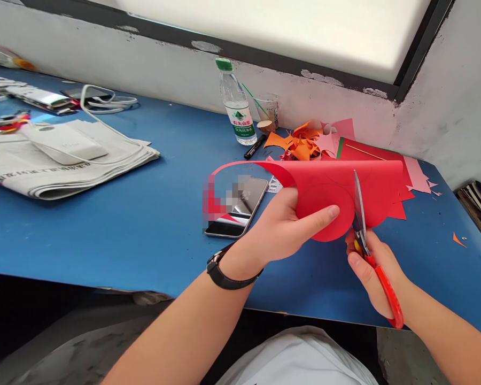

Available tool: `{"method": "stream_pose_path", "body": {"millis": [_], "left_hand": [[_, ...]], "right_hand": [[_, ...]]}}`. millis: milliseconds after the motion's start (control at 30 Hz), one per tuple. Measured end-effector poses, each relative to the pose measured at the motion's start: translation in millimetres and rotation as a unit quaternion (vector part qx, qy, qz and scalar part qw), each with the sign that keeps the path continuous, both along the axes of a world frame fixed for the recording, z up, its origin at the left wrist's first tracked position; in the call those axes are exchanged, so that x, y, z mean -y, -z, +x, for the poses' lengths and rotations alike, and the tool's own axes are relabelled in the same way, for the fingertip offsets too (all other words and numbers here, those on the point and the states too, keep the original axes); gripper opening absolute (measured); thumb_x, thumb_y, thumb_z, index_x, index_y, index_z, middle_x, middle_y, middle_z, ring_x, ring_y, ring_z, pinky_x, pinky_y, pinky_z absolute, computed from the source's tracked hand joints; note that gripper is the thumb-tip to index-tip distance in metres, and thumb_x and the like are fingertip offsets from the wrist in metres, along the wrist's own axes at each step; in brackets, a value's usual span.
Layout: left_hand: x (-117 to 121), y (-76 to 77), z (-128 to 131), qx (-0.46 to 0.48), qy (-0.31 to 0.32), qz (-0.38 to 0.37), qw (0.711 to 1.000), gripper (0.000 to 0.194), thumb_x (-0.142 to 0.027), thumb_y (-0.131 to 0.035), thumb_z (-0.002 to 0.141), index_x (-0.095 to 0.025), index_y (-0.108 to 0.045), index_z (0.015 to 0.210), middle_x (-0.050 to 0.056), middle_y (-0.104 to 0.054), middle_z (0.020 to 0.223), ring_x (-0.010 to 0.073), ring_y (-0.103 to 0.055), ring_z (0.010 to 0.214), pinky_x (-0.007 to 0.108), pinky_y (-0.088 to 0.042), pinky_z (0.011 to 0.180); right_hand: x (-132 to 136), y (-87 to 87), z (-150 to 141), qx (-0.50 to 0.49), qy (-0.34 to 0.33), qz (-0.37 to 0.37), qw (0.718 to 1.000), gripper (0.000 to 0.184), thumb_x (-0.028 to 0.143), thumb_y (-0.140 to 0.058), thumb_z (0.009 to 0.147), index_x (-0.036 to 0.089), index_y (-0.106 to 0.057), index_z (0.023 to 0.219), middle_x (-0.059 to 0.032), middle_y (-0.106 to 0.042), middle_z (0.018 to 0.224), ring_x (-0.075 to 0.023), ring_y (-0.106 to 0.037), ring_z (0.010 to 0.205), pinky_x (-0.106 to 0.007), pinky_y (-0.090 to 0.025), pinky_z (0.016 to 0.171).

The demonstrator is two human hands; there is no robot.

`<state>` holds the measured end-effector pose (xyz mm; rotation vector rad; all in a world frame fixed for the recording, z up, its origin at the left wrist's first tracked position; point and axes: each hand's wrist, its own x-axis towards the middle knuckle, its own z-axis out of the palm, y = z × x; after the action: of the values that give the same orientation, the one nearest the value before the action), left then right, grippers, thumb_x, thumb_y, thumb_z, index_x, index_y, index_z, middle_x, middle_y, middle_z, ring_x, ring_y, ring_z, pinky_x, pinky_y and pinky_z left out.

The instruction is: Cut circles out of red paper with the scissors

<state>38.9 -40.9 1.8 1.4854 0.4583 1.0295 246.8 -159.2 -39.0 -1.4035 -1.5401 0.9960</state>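
Note:
My left hand [288, 227] grips a sheet of red paper [377, 187], thumb on top and fingers hidden beneath. The sheet curls over, and a curved strip of it hangs off to the left. Faint drawn curves show on its surface, and its near edge is cut into rounded lobes. In my right hand [379, 272] is a pair of scissors [385, 291] with red handles. Their blades stand partly apart at the cut between two lobes, one blade lying over the paper. A watch with a black band is on my left wrist.
A smartphone [236, 211] lies under the paper strip. Behind stand a water bottle [238, 109] and a cup [269, 109], near a black marker [255, 147] and orange paper scraps [302, 144]. Folded newspapers [64, 171] with a white device and cable [100, 120] lie left on the blue table [144, 235].

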Motion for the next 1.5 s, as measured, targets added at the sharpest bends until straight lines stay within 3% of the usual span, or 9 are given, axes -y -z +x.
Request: {"method": "stream_pose_path", "body": {"millis": [200, 333, 633, 800, 1000, 1333, 1500], "left_hand": [[1.3, 2.8, 0.0, 0.011, -0.029, 0.037, 0.999, 0.006, -0.024, -0.084, 0.097, -0.019, -0.084, 0.092, 0.001, -0.081, 0.084, 0.0165, -0.068, 0.076, 0.024, -0.060, 0.067], [0.8, 2.4, 0.1, 0.018, -0.020, 0.020, 0.999, 0.003, -0.023, -0.086, 0.095, -0.020, -0.085, 0.095, 0.001, -0.082, 0.088, 0.0168, -0.069, 0.077, 0.024, -0.060, 0.068], [1.5, -1.6, 1.2, -0.003, -0.029, 0.011, 1.000, 0.014, -0.032, -0.086, 0.096, -0.017, -0.085, 0.095, 0.006, -0.083, 0.093, 0.0212, -0.071, 0.083, 0.029, -0.062, 0.073], [1.8, -2.2, 1.2, -0.030, -0.050, 0.013, 0.998, 0.023, -0.040, -0.086, 0.095, -0.017, -0.084, 0.092, 0.008, -0.082, 0.089, 0.0237, -0.071, 0.082, 0.032, -0.063, 0.072], [1.7, -1.9, 1.2, -0.024, -0.043, 0.005, 0.999, 0.020, -0.037, -0.086, 0.095, -0.017, -0.084, 0.095, 0.007, -0.081, 0.090, 0.0223, -0.069, 0.082, 0.031, -0.062, 0.071], [3.1, -6.4, -2.5, -0.067, -0.057, 0.011, 0.996, 0.026, -0.043, -0.084, 0.094, -0.018, -0.079, 0.087, 0.005, -0.078, 0.085, 0.0228, -0.068, 0.080, 0.030, -0.060, 0.067], [3.4, -7.4, -1.5, -0.039, -0.038, -0.005, 0.999, 0.019, -0.036, -0.085, 0.093, -0.018, -0.080, 0.091, 0.006, -0.079, 0.088, 0.0215, -0.069, 0.078, 0.029, -0.059, 0.066]], "right_hand": [[3.2, -8.2, -6.9, -0.046, 0.003, -0.039, 0.998, 0.028, 0.049, -0.065, 0.105, 0.026, -0.062, 0.120, 0.0002, -0.056, 0.091, -0.0170, -0.046, 0.070, -0.033, -0.041, 0.064], [1.8, -5.7, -4.8, -0.077, -0.036, -0.050, 0.995, 0.033, 0.056, -0.064, 0.107, 0.027, -0.059, 0.122, 0.0038, -0.049, 0.088, -0.0152, -0.040, 0.067, -0.033, -0.033, 0.063], [0.3, 1.5, -1.3, -0.097, -0.045, -0.064, 0.992, 0.056, 0.081, -0.061, 0.105, 0.028, -0.056, 0.122, 0.0044, -0.046, 0.088, -0.0157, -0.039, 0.067, -0.034, -0.033, 0.064], [1.5, 3.8, -2.1, -0.096, -0.042, -0.054, 0.993, 0.061, 0.086, -0.059, 0.103, 0.027, -0.055, 0.120, 0.0047, -0.047, 0.086, -0.0155, -0.038, 0.065, -0.035, -0.031, 0.063], [0.6, 4.6, 1.3, -0.098, -0.064, -0.051, 0.992, 0.062, 0.087, -0.056, 0.104, 0.027, -0.056, 0.122, 0.0042, -0.046, 0.086, -0.0156, -0.038, 0.065, -0.036, -0.031, 0.062], [0.1, 12.2, -5.8, -0.081, -0.005, -0.035, 0.996, 0.088, 0.108, -0.054, 0.084, 0.028, -0.059, 0.119, 0.0057, -0.043, 0.083, -0.0149, -0.031, 0.065, -0.033, -0.027, 0.059], [-0.1, 10.1, -4.7, -0.077, -0.011, -0.024, 0.997, 0.087, 0.107, -0.054, 0.085, 0.028, -0.059, 0.119, 0.0050, -0.041, 0.084, -0.0162, -0.032, 0.067, -0.034, -0.027, 0.062]]}}
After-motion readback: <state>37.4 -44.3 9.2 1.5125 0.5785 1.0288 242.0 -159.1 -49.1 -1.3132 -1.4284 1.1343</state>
